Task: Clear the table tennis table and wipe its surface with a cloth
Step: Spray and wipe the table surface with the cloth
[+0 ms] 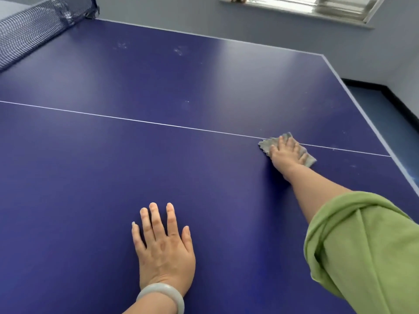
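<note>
Blue-topped and glossy, the counter (113, 155) fills the view from a person's head camera. At 3 o'clock the right hand (286, 152) lies palm-down on a grey cloth (264, 145). Its fingers (291, 141) are straight and spread, pressing the fabric flat against the surface rather than clutching it. The cloth sits across the thin white line (136, 120) that runs from 9 o'clock to 3 o'clock, near the counter's right-hand edge. A rolled-up green sleeve (362, 245) covers the upper arm at 4 o'clock. At 6 o'clock the left hand (163, 248) rests flat on bare blue, fingers extended and slightly apart, holding nothing. A pale bangle (163, 293) circles its wrist. The dark mesh net (29, 28) stands at 10 o'clock. Faint pale marks (180, 51) near 12 o'clock may be smudges or dust; the view is too soft to say. A window (317, 7) shows at 1 o'clock in a grey wall.
</note>
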A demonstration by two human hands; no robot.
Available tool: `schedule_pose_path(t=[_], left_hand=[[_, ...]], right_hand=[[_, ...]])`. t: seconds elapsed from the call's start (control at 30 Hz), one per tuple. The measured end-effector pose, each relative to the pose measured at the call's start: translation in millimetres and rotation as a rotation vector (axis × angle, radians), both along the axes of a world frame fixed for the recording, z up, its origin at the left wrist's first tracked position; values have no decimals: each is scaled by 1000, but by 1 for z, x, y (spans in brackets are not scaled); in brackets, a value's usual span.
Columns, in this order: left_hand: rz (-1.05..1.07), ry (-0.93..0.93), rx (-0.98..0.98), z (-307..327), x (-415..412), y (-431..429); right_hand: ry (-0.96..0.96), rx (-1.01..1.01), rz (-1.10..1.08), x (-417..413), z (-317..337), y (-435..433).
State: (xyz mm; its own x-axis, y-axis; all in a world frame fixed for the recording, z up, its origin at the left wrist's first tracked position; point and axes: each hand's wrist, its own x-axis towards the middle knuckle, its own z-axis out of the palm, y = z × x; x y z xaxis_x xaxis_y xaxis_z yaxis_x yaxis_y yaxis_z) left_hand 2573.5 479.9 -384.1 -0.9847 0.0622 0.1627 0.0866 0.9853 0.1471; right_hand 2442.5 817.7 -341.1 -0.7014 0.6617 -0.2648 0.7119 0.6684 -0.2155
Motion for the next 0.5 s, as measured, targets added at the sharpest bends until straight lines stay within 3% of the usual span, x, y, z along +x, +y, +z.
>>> schedule_pose_path(t=[0.17, 0.33, 0.4, 0.5], left_hand=[[-5, -25, -20, 1, -2, -2], [0, -65, -5, 5, -2, 0], [-4, -90, 3, 8, -1, 0], [-19, -107, 1, 10, -1, 1]], right_hand=[[-14, -20, 500, -34, 0, -134], [69, 4, 893, 67, -7, -187], [86, 41, 804, 89, -9, -146], [47, 125, 366, 95, -16, -49]])
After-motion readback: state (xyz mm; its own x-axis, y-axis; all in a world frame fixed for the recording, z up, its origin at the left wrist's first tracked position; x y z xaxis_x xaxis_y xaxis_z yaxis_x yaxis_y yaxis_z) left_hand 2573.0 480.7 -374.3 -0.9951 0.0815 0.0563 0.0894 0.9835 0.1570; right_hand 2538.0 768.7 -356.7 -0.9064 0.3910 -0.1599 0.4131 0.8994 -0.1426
